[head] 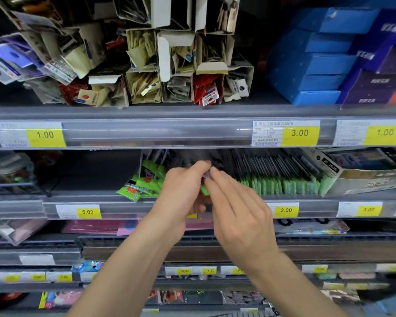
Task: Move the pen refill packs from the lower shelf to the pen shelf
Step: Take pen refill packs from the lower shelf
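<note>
Both my hands reach into the middle shelf (146, 202) among green-topped refill packs. My left hand (181, 193) has its fingers curled round a pack (205, 190) whose green edge shows between the hands. My right hand (236, 204) has its fingers stretched forward, its fingertips touching the same pack at the top. A long row of upright green packs (284, 179) fills the shelf to the right. A few loose green packs (140, 186) lie tilted on the left.
A cardboard box (364, 179) stands at the shelf's right end. Above, open cardboard bins (146, 88) hold small packets, and blue boxes (318, 65) are stacked at the upper right. Price-tag rails (146, 131) run along each shelf front. Lower shelves hold pink and mixed items.
</note>
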Action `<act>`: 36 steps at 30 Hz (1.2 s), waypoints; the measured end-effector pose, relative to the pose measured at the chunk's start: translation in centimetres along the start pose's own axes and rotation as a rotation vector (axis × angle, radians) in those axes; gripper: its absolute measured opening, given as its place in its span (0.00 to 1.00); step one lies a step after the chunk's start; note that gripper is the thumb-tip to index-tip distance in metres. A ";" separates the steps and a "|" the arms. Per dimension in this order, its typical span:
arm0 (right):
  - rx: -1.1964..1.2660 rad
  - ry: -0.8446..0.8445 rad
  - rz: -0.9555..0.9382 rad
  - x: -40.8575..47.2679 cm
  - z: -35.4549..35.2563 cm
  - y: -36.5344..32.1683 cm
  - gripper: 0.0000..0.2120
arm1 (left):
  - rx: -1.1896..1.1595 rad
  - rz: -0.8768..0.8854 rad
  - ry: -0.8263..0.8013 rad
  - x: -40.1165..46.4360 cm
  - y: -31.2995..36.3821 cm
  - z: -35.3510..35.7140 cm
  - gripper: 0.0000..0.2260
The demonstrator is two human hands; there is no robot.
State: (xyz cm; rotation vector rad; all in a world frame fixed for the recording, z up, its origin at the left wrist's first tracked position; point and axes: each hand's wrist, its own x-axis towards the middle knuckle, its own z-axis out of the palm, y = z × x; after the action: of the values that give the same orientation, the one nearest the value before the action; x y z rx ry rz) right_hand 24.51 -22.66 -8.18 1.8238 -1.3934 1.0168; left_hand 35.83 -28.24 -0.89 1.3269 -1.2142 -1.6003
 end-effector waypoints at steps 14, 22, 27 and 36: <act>0.716 0.179 0.848 0.4 -2.3 -1.5 0.03 | -0.305 -0.187 -0.002 -0.3 -1.4 -1.3 0.02; 1.315 -0.206 1.721 2.5 -2.3 -0.8 0.12 | -0.104 -0.197 -0.112 -0.6 -2.0 -2.2 0.08; 1.254 -0.087 1.778 2.5 -2.9 -0.8 0.08 | -0.047 -0.141 -0.115 -1.2 -2.5 -3.1 0.13; 1.074 -0.539 1.467 0.5 -5.1 -8.2 0.20 | -0.472 -0.210 -0.167 -4.5 -3.7 -7.0 0.19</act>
State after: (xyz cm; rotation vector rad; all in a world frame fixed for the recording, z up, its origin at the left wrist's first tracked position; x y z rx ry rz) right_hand 31.47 -16.56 -5.36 1.4656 -3.0796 2.4338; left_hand 43.75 -24.44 -3.20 1.0549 -0.7344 -2.0267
